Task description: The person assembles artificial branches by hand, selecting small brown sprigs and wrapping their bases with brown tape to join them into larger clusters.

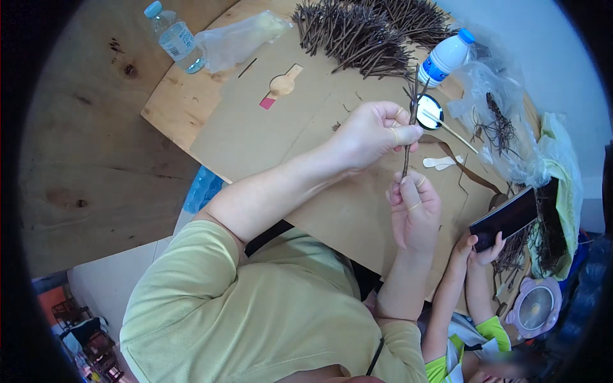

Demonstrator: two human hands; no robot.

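A thin brown branching twig (407,159) stands nearly upright in front of me, its forked tips pointing away. My left hand (383,131) is closed round its upper part, just below the forks. My right hand (416,207) pinches the lower end between thumb and fingers. Yellowish bands circle some of my fingers. Beyond the twig sits a round dark-rimmed dish of white paste (429,105) with a thin stick (458,136) resting in it. Two pale flat wooden sticks (434,163) and a brown ribbon (477,177) lie right of my hands on the cardboard (300,121).
Many similar twigs (351,38) are heaped at the far edge, beside a white bottle (444,59). A water bottle (177,39) and plastic bag (239,45) stand far left. At right, another person's hands (483,249) hold a phone (504,220) near a pink fan (535,307).
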